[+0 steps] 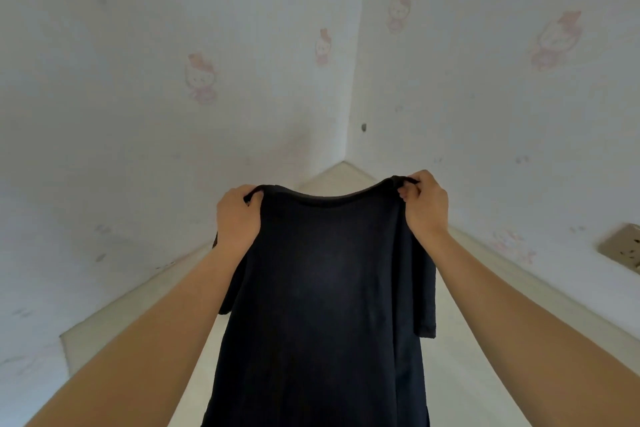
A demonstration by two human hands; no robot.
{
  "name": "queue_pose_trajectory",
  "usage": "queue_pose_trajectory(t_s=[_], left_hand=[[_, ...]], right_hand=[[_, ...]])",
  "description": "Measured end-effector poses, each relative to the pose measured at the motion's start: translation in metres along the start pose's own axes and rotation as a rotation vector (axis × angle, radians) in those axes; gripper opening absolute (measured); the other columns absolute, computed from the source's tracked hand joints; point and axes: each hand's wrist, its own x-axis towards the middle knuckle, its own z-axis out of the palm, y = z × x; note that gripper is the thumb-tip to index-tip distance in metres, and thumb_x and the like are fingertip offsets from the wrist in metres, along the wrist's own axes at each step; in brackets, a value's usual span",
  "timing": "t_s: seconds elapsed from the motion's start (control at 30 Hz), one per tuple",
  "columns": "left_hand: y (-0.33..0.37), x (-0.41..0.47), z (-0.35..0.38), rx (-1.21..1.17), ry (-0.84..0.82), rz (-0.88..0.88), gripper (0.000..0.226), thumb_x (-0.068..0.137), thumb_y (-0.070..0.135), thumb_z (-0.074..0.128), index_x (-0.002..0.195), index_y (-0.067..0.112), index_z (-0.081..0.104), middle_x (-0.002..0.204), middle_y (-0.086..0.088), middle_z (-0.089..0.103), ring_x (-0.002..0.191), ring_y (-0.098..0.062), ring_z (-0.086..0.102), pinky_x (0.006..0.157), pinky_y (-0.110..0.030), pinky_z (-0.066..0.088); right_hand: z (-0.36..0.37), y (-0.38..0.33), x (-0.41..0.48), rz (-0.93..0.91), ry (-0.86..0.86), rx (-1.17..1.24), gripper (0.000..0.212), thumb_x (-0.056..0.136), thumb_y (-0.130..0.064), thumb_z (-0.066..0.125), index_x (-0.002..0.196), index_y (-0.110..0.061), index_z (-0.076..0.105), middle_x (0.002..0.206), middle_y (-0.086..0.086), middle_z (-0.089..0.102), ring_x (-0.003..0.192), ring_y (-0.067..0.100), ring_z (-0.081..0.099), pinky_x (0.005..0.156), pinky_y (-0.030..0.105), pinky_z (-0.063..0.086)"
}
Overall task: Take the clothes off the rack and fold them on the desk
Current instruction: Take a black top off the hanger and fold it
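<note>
Your left hand [238, 215] and right hand [424, 204] hold a black shirt [322, 305] up before you, each with fingers curled round a shoulder at the top edge, left at 10 o'clock of the garment, right at 2 o'clock. The shirt hangs straight down, one sleeve drooping at each side. Beneath it lies the pale surface [460, 374], set in a corner of walls [138, 114] with pink cartoon prints. A socket [623, 246] sits at 3 o'clock.
</note>
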Motion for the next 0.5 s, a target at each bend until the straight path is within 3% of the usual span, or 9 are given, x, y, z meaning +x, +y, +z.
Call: queue_pose_trajectory(t_s=[0.23, 0.33, 0.4, 0.47, 0.5], left_hand=[[-0.04, 0.064, 0.118, 0.091, -0.003, -0.156, 0.026, 0.1, 0.016, 0.045, 0.104, 0.009, 0.069, 0.098, -0.002, 0.063, 0.092, -0.017, 0.056, 0.082, -0.027, 0.04], [-0.061, 0.094, 0.152, 0.137, 0.021, -0.182, 0.027, 0.1, 0.019, 0.044, 0.107, 0.01, 0.068, 0.104, -0.009, 0.062, 0.098, -0.023, 0.057, 0.089, -0.033, 0.045], [-0.067, 0.115, 0.165, 0.14, 0.042, -0.186, 0.026, 0.1, 0.018, 0.045, 0.108, 0.007, 0.068, 0.106, -0.01, 0.061, 0.099, -0.024, 0.057, 0.088, -0.03, 0.043], [-0.069, 0.136, 0.176, 0.145, 0.041, -0.158, 0.026, 0.1, 0.015, 0.045, 0.111, 0.007, 0.066, 0.11, -0.011, 0.061, 0.105, -0.026, 0.056, 0.088, -0.026, 0.04], [-0.07, 0.145, 0.183, 0.154, 0.02, -0.156, 0.028, 0.1, 0.015, 0.045, 0.12, 0.008, 0.063, 0.119, -0.012, 0.059, 0.114, -0.026, 0.053, 0.093, -0.025, 0.037]], right_hand=[[0.062, 0.089, 0.092, 0.045, -0.187, 0.019, 0.021, 0.096, -0.002, 0.043, 0.093, -0.015, 0.06, 0.082, -0.006, 0.067, 0.084, 0.003, 0.064, 0.066, 0.002, 0.041], [0.091, 0.113, 0.13, 0.048, -0.239, -0.006, 0.02, 0.098, -0.005, 0.043, 0.093, -0.015, 0.059, 0.082, -0.008, 0.064, 0.083, 0.006, 0.062, 0.064, 0.003, 0.04], [0.109, 0.121, 0.155, 0.034, -0.243, -0.024, 0.017, 0.099, -0.008, 0.043, 0.096, -0.013, 0.059, 0.081, -0.007, 0.062, 0.082, 0.012, 0.061, 0.063, 0.004, 0.04], [0.127, 0.128, 0.18, 0.019, -0.267, -0.049, 0.018, 0.1, -0.011, 0.043, 0.106, -0.013, 0.06, 0.093, -0.001, 0.065, 0.093, 0.019, 0.062, 0.07, 0.008, 0.041], [0.138, 0.133, 0.191, 0.008, -0.316, -0.083, 0.023, 0.101, -0.013, 0.043, 0.119, -0.015, 0.058, 0.109, 0.003, 0.066, 0.105, 0.021, 0.061, 0.082, 0.013, 0.043]])
